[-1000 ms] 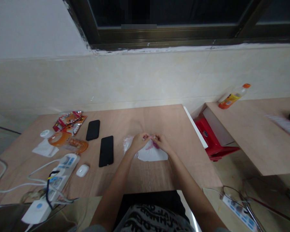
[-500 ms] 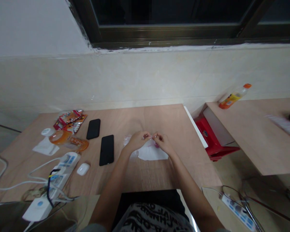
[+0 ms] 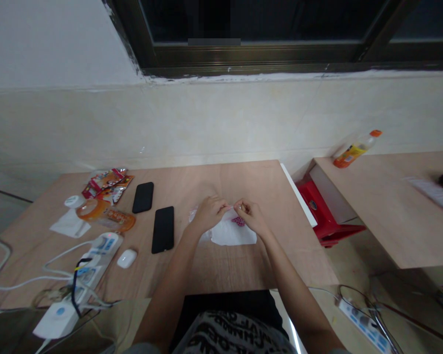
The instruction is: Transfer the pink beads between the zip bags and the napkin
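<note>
Over a white sheet of paper or tissue (image 3: 233,236), my left hand (image 3: 208,214) and my right hand (image 3: 252,215) meet almost fingertip to fingertip. Both are closed in a pinch. A thin pale bit seems to run between the fingertips, too small to name. Just below my right fingers, a little cluster of small pink, bead-like pieces (image 3: 238,221) lies on the sheet. Clear crinkled plastic (image 3: 192,213) sticks out beside my left hand, partly hidden by it.
Two black phones (image 3: 142,197) (image 3: 163,229) and a white earbud case (image 3: 127,258) lie left. Beyond are an orange-lidded jar (image 3: 107,215), snack packets (image 3: 107,184) and a power strip (image 3: 92,268) with cables. Right, a red stool (image 3: 319,211) stands below a table bearing a bottle (image 3: 356,151).
My right hand has shifted slightly up and right, so more of the pink cluster shows. My left fingers have curled a little differently. Both hands stay pinched close together.
</note>
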`<state>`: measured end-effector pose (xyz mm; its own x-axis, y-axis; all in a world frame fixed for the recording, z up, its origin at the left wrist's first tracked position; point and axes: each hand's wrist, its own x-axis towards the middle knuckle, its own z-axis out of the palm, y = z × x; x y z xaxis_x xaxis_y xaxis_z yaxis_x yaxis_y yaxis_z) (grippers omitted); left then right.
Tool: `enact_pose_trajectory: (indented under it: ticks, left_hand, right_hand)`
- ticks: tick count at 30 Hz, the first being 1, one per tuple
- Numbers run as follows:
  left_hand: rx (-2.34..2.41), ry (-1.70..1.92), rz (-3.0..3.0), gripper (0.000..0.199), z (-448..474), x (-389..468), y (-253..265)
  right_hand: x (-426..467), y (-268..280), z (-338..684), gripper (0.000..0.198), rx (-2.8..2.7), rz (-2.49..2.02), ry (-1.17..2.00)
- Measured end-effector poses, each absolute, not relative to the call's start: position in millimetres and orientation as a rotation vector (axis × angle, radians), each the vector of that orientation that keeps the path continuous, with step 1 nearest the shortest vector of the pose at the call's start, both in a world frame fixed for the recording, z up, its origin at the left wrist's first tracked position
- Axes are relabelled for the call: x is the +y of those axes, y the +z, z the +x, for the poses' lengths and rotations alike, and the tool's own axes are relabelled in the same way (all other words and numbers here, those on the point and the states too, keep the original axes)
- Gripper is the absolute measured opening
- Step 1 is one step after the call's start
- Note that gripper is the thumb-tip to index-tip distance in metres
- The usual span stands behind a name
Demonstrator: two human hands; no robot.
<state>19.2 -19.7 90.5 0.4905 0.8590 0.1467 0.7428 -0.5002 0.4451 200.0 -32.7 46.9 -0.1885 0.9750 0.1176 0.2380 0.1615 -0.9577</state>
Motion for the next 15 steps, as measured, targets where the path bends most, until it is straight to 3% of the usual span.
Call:
enact_pose_trajectory:
  ticks: [15]
  left_hand:
    - [1.374,0.487,2.535,0.026,7.8,-19.1,97.8]
  right_hand:
    - [-23.5,45.6,199.1,0.032,-1.566,-1.19,1.002]
